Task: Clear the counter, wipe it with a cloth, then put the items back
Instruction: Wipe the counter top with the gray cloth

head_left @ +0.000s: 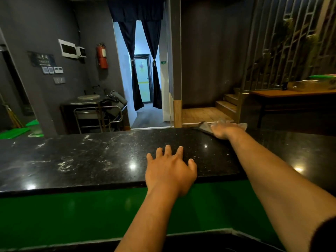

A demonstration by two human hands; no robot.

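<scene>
Now the left hand [170, 171] lay flat on the near edge of the black speckled counter [91, 160], its fingers [168, 150] straight and spread apart, holding nothing. Further off and to the right, the right hand [224, 130] pressed down on a grey cloth [205, 127] at the far edge of the counter; the hand covered most of the cloth, so I could not tell whether its fingers were curled around the fabric or laid flat upon it. One corner of the cloth stuck out to the left of the hand, and a paler bit showed to its right. Pale smears and streaks marked the left part of the counter, while the stretch between the two hands looked glossy, with light spots reflected in it. Below the near edge ran a green panel [72, 211].

Beyond the counter, a red fire extinguisher [101, 56] hung on the dark grey wall at far left, near a doorway with dark blue curtains [143, 60] tied back at the sides. A metal trolley [98, 115] stood below the extinguisher. At far right a wooden table [291, 93] carried some items too blurred to make out, with wooden steps [227, 104] just left of it.
</scene>
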